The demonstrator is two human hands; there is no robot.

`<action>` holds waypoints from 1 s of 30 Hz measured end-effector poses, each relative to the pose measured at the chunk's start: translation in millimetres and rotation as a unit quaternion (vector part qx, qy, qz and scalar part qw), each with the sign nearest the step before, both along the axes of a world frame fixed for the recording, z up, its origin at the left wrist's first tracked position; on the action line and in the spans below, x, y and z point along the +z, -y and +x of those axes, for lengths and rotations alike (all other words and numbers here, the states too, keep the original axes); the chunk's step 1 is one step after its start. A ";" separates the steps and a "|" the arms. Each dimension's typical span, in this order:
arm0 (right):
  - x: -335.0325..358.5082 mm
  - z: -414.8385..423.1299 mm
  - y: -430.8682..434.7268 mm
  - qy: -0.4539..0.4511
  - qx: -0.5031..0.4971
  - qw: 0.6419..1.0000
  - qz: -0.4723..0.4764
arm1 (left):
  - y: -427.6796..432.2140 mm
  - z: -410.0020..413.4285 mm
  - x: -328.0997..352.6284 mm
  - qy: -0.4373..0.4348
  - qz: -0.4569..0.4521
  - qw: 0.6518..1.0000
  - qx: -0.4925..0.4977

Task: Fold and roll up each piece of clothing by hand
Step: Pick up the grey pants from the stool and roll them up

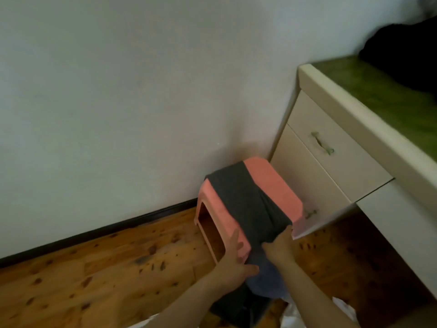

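Left hand (pixel 233 258) relaxed, fingers straight, laid against near corner of pink stool (pixel 274 185), thumb spread toward the cloth; nothing gripped as far as visible. Right hand (pixel 280 247) likewise flat, fingers stretched out and pressing on grey garment (pixel 246 204) at the stool's near edge, thumb pointing left. Garment draped as a long band across the stool top, from far edge on the wall side down over near edge, under and between both hands, then hanging below the wrists. Lower part hidden behind the forearms and cut off by bottom of frame; kind of clothing not discernible. Fingertips blurred, contact of left thumb with cloth uncertain. Cloth matte, dark grey, smooth, one soft crease lengthwise toward the right side. Stool plastic, salmon-pink, flat-topped, rounded corners, arched opening in its left side. Beneath it, wooden floor (pixel 94 275), orange-brown, knotty, slightly glossy. Dark baseboard (pixel 118 227) along foot of plain white wall (pixel 118 91). Just right of the stool, cream desk (pixel 314 176) with drawer fronts, metal handle (pixel 322 143) on the upper one, a second handle partly hidden behind the stool. Green desk top (pixel 383 102), mottled; on it, at the top right corner, a black heap (pixel 402 53), blurred, cut off, not identifiable. White material (pixel 343 311) at bottom right edge, also cut off.
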State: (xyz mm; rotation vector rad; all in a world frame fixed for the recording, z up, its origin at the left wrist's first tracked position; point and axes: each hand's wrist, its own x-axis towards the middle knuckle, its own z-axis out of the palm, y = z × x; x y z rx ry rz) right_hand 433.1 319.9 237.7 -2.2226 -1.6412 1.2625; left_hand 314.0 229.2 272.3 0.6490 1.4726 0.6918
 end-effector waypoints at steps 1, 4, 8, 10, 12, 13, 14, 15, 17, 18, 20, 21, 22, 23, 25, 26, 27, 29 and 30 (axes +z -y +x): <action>-2.8 2.1 -4.7 0.028 0.019 0.999 -0.017 | -2.6 5.6 -0.4 -0.022 0.009 1.000 -0.012; 6.2 3.4 -6.9 0.009 0.082 0.994 -0.066 | -8.0 13.0 0.6 -0.050 0.013 0.999 -0.004; 71.8 -4.4 -10.7 -0.235 -0.031 0.968 -0.081 | -15.9 21.1 27.2 -0.141 -0.024 0.988 -0.057; 113.4 -10.9 -25.8 -0.383 -0.099 0.909 -0.129 | -20.2 25.7 40.3 -0.156 -0.034 0.984 -0.073; 147.2 -18.6 -44.9 -0.490 -0.103 0.857 -0.119 | -29.2 29.2 48.8 -0.155 -0.026 0.985 -0.069; 166.0 -22.5 -51.7 -0.533 -0.097 0.833 -0.109 | -33.2 29.0 53.5 -0.156 -0.021 0.986 -0.046; 177.9 -25.0 -58.6 -0.558 -0.084 0.819 -0.101 | -36.8 28.1 59.0 -0.145 -0.009 0.989 -0.008; 187.8 -26.6 -63.3 -0.574 -0.073 0.809 -0.102 | -41.6 25.5 66.9 -0.138 0.004 0.990 0.019; 195.3 -20.7 -67.6 -0.564 -0.025 0.820 -0.092 | -51.9 15.9 86.9 -0.102 0.031 0.992 0.071; 193.2 -13.4 -67.5 -0.519 0.008 0.852 -0.072 | -58.0 7.7 96.2 -0.066 0.044 0.990 0.114; 188.3 5.7 -58.4 -0.393 0.077 0.915 -0.045 | -70.6 -7.1 123.8 -0.011 0.052 0.978 0.204; 188.1 16.8 -49.5 -0.341 0.093 0.934 -0.047 | -75.9 -15.1 139.0 0.013 0.057 0.970 0.234; 186.4 28.6 -40.8 -0.336 0.088 0.935 -0.071 | -79.5 -19.5 159.1 0.030 0.074 0.964 0.253; 190.6 36.4 -31.2 -0.372 0.069 0.921 -0.096 | -82.7 -23.9 178.0 0.039 0.098 0.959 0.264; 215.7 39.1 -14.2 -0.441 0.109 0.886 -0.091 | -87.9 -32.1 213.3 0.024 0.133 0.953 0.272; 231.7 37.0 -10.5 -0.417 0.181 0.890 -0.039 | -87.9 -35.4 232.5 0.007 0.134 0.951 0.278; 252.4 28.4 -9.0 -0.352 0.249 0.902 0.021 | -87.0 -40.3 249.8 -0.018 0.128 0.953 0.275; 287.9 6.7 -15.3 -0.216 0.295 0.918 0.156 | -81.5 -47.4 284.8 -0.005 0.075 0.969 0.234; 310.5 -5.0 -17.5 -0.214 0.283 0.916 0.187 | -76.1 -54.0 301.9 0.015 0.049 0.977 0.207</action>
